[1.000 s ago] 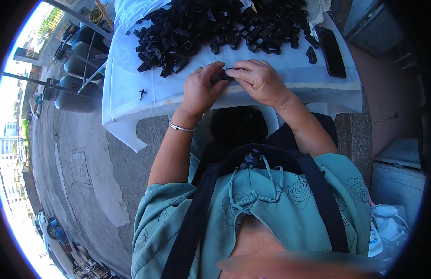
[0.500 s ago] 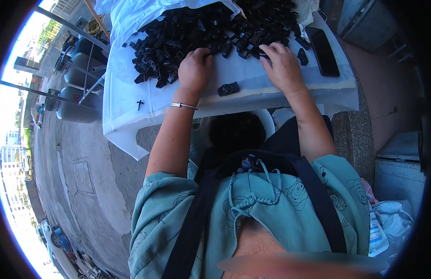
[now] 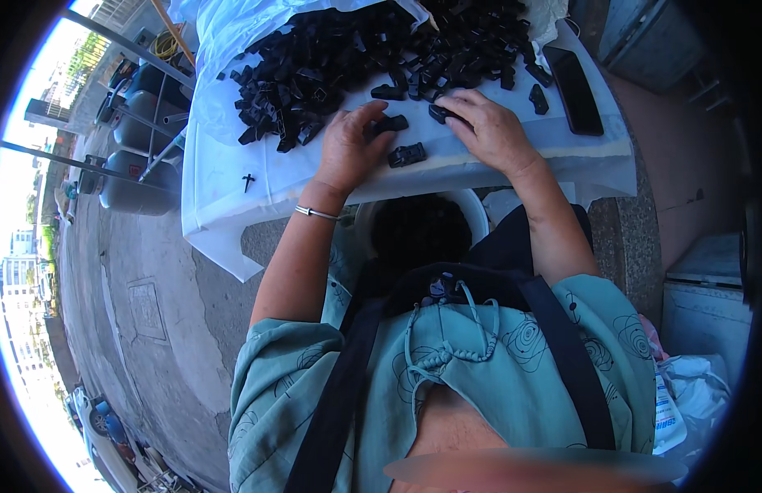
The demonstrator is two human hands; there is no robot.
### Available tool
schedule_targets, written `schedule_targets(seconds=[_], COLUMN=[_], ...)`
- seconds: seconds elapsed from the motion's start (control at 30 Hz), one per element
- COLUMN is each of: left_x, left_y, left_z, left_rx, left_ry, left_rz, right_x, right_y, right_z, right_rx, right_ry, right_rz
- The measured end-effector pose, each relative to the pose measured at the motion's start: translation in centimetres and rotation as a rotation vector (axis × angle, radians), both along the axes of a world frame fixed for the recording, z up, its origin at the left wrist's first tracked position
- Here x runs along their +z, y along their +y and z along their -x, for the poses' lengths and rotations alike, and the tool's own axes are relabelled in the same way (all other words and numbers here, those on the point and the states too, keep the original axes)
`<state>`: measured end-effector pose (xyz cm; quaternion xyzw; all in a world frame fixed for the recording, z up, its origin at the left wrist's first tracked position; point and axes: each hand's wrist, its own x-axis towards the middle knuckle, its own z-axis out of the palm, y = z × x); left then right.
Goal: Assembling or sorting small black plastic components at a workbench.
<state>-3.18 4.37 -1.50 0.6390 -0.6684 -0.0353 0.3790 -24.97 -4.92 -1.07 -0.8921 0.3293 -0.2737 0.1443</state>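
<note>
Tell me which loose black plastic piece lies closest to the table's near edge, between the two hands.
The single black piece lying alone on the white cover, below the left hand fingertips; the others sit farther up toward the pile.

I see a heap of black plastic clips (image 3: 372, 49) on the far side of a white table cover (image 3: 225, 181), and one loose black clip (image 3: 406, 154) nearer me. A black phone (image 3: 575, 90) lies at the right. On my left wrist is a thin silver bangle (image 3: 315, 213). My teal shirt (image 3: 479, 361) carries dark swirling rose outlines, crossed by black straps (image 3: 340, 403). Near my lap, a white bowl (image 3: 478, 215) holds black pieces.
</note>
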Motion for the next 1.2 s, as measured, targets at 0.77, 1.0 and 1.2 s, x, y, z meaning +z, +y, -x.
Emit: schedule_targets(seconds=[0.77, 1.0, 1.2], left_x=[-0.7, -1.0, 0.4], left_y=[-0.1, 0.1, -0.2], left_z=[-0.3, -0.4, -2.0], left_rx=[-0.188, -0.153, -0.194], left_ry=[0.315, 0.231, 0.284], left_rz=[-0.126, -0.118, -0.079], right_x=[-0.1, -0.2, -1.0], right_y=[0.9, 2.1, 2.3], right_z=[-2.3, -3.5, -3.2], right_rx=[0.335, 0.355, 0.253], right_ry=[-0.364, -0.194, -0.04], right_rz=[-0.069, 0.085, 0.149])
